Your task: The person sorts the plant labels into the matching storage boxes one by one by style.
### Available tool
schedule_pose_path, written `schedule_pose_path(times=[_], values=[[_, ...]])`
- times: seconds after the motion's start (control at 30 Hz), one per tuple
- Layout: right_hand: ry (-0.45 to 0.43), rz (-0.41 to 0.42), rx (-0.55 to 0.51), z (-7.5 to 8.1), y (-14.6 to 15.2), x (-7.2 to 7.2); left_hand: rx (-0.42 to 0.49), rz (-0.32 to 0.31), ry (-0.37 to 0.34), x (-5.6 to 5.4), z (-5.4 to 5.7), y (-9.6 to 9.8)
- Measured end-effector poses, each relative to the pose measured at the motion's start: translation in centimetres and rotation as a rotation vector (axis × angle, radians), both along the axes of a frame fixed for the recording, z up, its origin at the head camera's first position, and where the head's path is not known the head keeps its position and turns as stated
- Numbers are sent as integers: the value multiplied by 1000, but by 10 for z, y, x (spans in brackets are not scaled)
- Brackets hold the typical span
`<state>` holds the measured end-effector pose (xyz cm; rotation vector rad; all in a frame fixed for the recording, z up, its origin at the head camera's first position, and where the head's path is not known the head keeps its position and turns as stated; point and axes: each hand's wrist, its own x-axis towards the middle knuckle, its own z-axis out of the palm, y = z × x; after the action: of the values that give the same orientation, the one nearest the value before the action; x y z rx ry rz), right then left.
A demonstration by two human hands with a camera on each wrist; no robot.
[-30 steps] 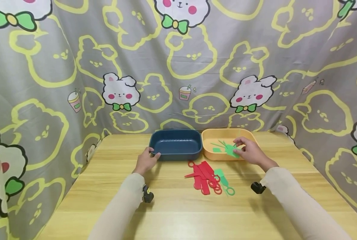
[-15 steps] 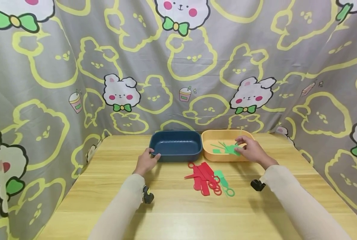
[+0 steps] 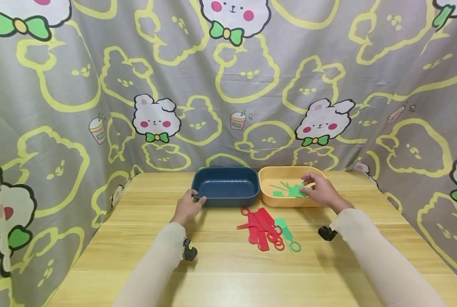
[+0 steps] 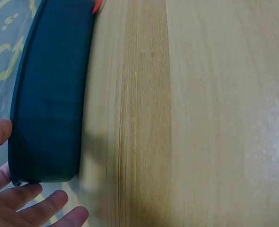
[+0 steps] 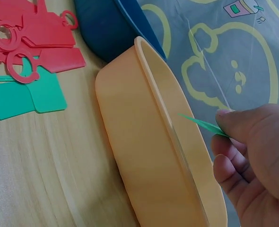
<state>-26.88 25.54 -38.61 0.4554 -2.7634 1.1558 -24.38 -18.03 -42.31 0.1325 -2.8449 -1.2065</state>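
My left hand [image 3: 188,207] grips the near left corner of a navy plastic bin [image 3: 228,200], thumb at the rim and fingers around the end. Over the orange-yellow bin [image 3: 268,198] beside it, my right hand [image 3: 322,189] pinches a thin green plastic piece [image 5: 206,125] between thumb and index finger. The right wrist view shows it nearly edge-on, its pointed end angled across the rim. More green pieces [image 3: 278,193] lie inside the orange-yellow bin, some flat, some thin like sticks. The navy bin has nothing in it in the head view.
In front of the bins, a pile of flat red plastic tags [image 3: 263,224] with rings lies on the wooden table [image 3: 213,264]. Several green ringed tags [image 3: 286,232] overlap its right side. A patterned grey curtain [image 3: 198,76] hangs close behind both bins.
The green piece at my right fingertips overlapped the bin's front rim before and now sits lower, behind it. My right hand moves only slightly; my left stays at the navy bin's corner.
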Motion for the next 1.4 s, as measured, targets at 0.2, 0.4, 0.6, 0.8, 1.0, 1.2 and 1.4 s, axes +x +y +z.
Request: schedule_pose_path(times=[0.2, 0.4, 0.6, 0.8, 1.0, 1.2, 1.4], values=[[-23, -20, 4, -1, 3, -1, -1, -4, -4, 0, -3, 1], [-26, -16, -4, -3, 6, -1, 6, -7, 4, 0, -3, 1], [-10, 34, -40, -6, 2, 0, 4, -7, 0, 1, -2, 0], [30, 97, -2, -10, -10, 5, 15, -5, 6, 1, 0, -1], [42, 142, 67, -17, -21, 9, 6, 2, 10, 1, 2, -2], [18, 251, 130, -31, -30, 11, 7, 2, 4, 1, 1, -2], [-109, 377, 201, -49, -37, 17, 7, 1, -1, -1, -1, -1]])
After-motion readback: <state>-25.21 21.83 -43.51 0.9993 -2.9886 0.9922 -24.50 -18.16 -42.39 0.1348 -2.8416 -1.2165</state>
